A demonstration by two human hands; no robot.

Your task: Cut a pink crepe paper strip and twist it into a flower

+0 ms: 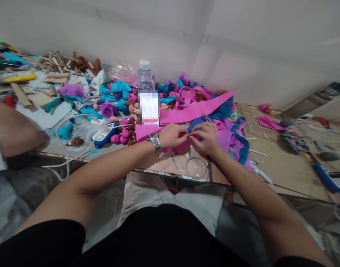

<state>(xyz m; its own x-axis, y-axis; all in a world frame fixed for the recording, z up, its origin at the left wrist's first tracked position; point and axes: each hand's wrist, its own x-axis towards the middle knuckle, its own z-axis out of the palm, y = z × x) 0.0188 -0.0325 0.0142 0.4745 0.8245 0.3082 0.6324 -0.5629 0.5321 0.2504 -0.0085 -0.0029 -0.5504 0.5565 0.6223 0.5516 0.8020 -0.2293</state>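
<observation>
My left hand (172, 136), with a silver watch on the wrist, and my right hand (207, 138) meet over the table's front edge. The fingertips of both are pinched close together on pink crepe paper (179, 149), whose held edge is mostly hidden by the fingers. Behind them a long pink crepe paper strip (196, 109) stretches up to the right. Something blue (196, 123) and a small metal tool tip (206, 118) lie just beyond my right hand. Close in front of my hands rests a clear ring, perhaps a tape roll (195, 167).
Crepe paper flowers (108, 108) are heaped behind, around a bottle (146, 76) and a lit phone (149, 107). A blue and white glue gun (104, 134) trails a white cable at left. Another person's arm (19, 128) reaches in. Cardboard (266, 148) lies right.
</observation>
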